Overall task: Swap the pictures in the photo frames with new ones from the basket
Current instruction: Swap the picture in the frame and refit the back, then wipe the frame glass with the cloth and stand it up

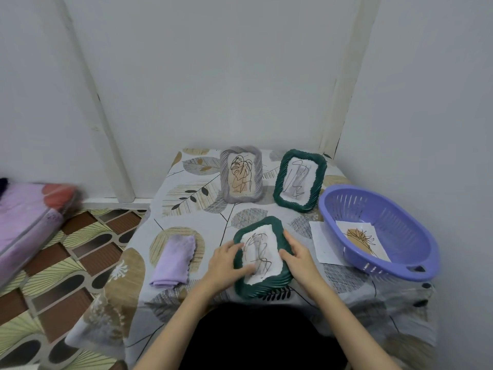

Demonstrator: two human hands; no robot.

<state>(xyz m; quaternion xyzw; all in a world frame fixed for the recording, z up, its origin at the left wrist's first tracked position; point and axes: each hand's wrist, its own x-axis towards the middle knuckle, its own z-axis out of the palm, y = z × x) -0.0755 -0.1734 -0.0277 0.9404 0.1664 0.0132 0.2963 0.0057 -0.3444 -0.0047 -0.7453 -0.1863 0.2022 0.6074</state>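
A dark green photo frame (269, 288) lies flat near the table's front edge, holding a white picture with a scribbled line drawing. My left hand (229, 260) holds its left rim, thumb on the picture. My right hand (297, 256) grips its right rim. Two more frames stand at the back: a grey frame (241, 178) with a leaf drawing and a second green frame (300, 180). A purple basket (378, 231) at the right holds a picture (360, 240) with a brown and black plant drawing.
A folded lilac cloth (173, 260) lies left of the frame. A white sheet (324, 243) lies partly under the basket. The table (186, 198) has a leaf-patterned cover and stands in a wall corner. A pink mattress (26, 222) lies on the floor at left.
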